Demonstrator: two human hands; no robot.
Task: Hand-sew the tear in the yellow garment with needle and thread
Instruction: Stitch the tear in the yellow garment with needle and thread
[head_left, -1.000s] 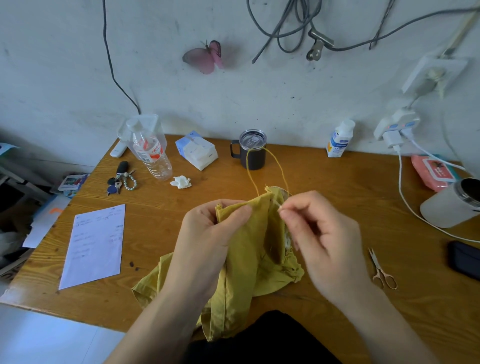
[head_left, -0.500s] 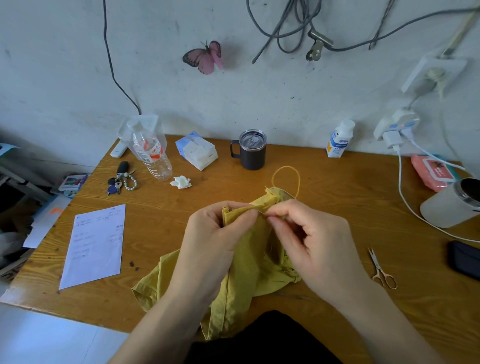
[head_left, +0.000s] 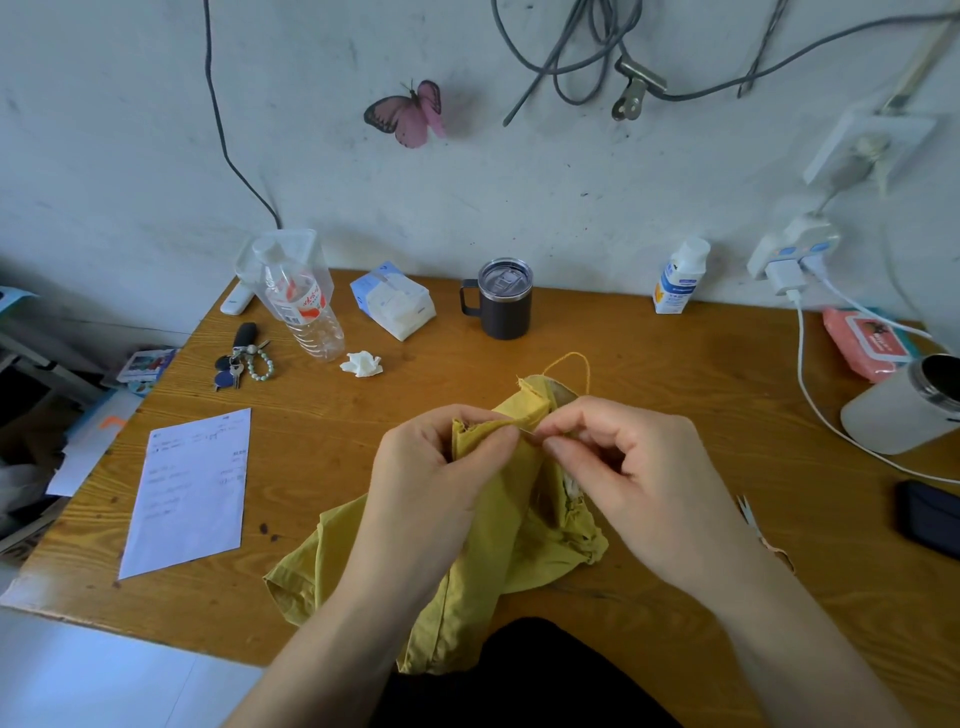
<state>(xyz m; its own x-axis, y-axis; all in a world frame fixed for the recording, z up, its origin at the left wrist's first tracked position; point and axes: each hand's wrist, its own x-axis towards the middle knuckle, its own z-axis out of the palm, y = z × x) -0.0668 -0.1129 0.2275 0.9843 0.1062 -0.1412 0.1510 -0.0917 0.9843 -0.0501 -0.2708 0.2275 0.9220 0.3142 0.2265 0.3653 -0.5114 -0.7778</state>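
Yellow garment (head_left: 509, 493) in L grip (head_left: 431, 483), needle (head_left: 525, 429) prob. in R grip (head_left: 639, 478) alongside.

A yellow garment (head_left: 511, 525) held over the surface (head_left: 675, 374).
The left hand (head_left: 441, 480) pinches its folded edge; right hand (head_left: 641, 480) pinches a needle (head_left: 527, 429) there, yellow thread (head_left: 587, 374) looping behind.

Home desk: keys (head_left: 236, 362), mug (head_left: 503, 301), tissues (head_left: 395, 302).
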